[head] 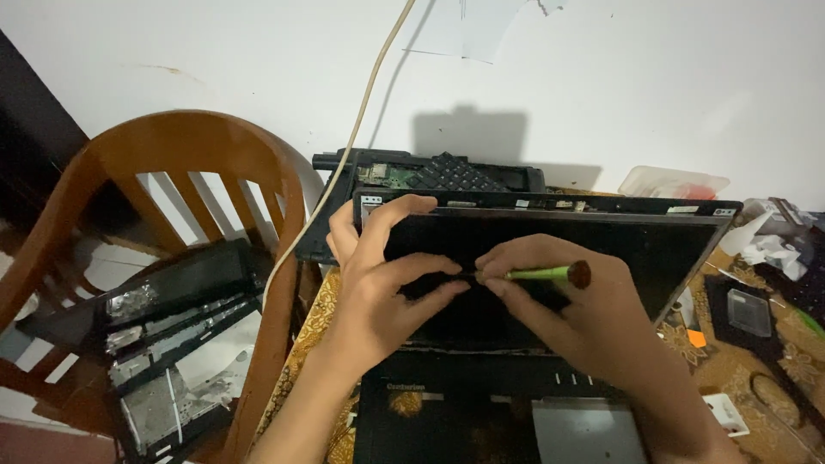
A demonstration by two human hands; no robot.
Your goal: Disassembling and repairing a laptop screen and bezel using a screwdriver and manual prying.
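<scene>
Now | right hand [559,301] fingers clamped on green screwdriver [537,274], long axis pointing left | left hand [387,275] fingers pinch at its tip, over laptop screen [670,249].

Left hand [378,279] splayed, right hand [550,296] pinching

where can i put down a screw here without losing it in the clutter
Barest patch: the patterned cloth right of the laptop, between the orange scrap and white block. Further right it is crowded, and the chair is piled with parts.
</scene>
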